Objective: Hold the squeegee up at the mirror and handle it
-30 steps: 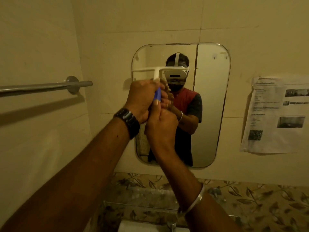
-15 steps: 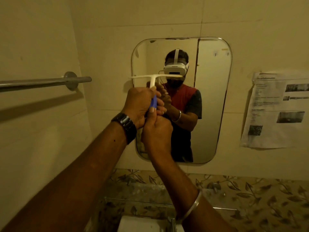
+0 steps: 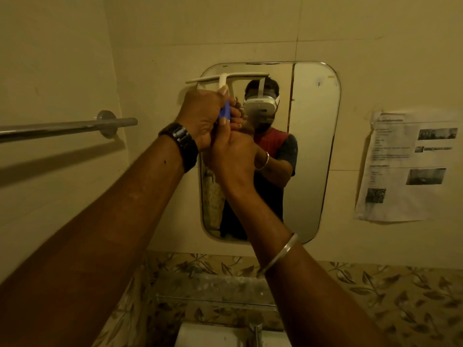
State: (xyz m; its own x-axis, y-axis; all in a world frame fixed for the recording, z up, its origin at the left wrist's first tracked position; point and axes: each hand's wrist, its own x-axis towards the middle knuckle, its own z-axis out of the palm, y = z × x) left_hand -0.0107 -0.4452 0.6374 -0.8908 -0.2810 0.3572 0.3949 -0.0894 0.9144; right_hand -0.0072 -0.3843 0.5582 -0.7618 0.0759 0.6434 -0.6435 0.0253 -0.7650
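A white T-shaped squeegee (image 3: 225, 78) with a blue handle lies with its blade across the top left of the wall mirror (image 3: 310, 151). My left hand (image 3: 200, 116), with a black watch on its wrist, grips the handle just under the blade. My right hand (image 3: 231, 151), with a metal bangle on its wrist, grips the handle's lower end directly below the left hand. Most of the blue handle is hidden inside the two fists. The mirror reflects a person in a white headset and a red and dark shirt.
A metal towel rail (image 3: 62, 128) juts from the left wall at hand height. A printed paper sheet (image 3: 406, 166) hangs on the wall right of the mirror. Below are leaf-patterned tiles (image 3: 375, 296), a narrow shelf (image 3: 215, 300), a tap (image 3: 255, 331) and a white basin (image 3: 213, 338).
Both hands kept their grip on the squeegee. The blade slid down the mirror half a second ago and now sits back up at the mirror's top edge.
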